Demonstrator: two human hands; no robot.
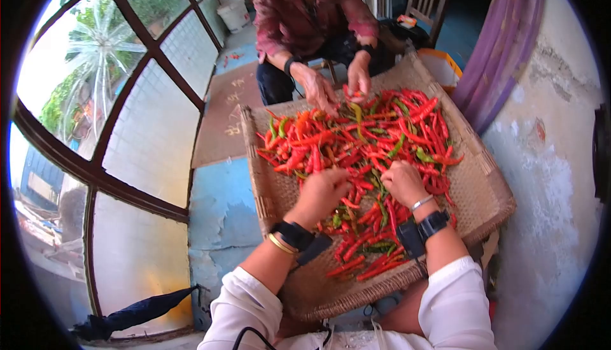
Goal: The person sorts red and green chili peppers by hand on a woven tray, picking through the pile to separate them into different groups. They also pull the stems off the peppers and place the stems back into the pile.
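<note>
Red chili peppers [369, 127], with some green ones among them, lie heaped in a large woven tray [474, 213]. Over the left middle of the heap is my left hand [323, 192], its fingers curled together close above the peppers. My right hand [403, 182] is to its right, also closed, with fingertips down at the peppers. Whatever sits between the fingers of either hand is hidden. Nearer me, a looser group of peppers [372, 245] lies in the tray below my wrists.
Across the tray sits a person in a red shirt [270, 15], with both hands [321, 92] at the far peppers. A window [153, 95] runs along the left, a folded umbrella [140, 315] below it. At right are a wall [547, 159] and purple curtain [499, 50].
</note>
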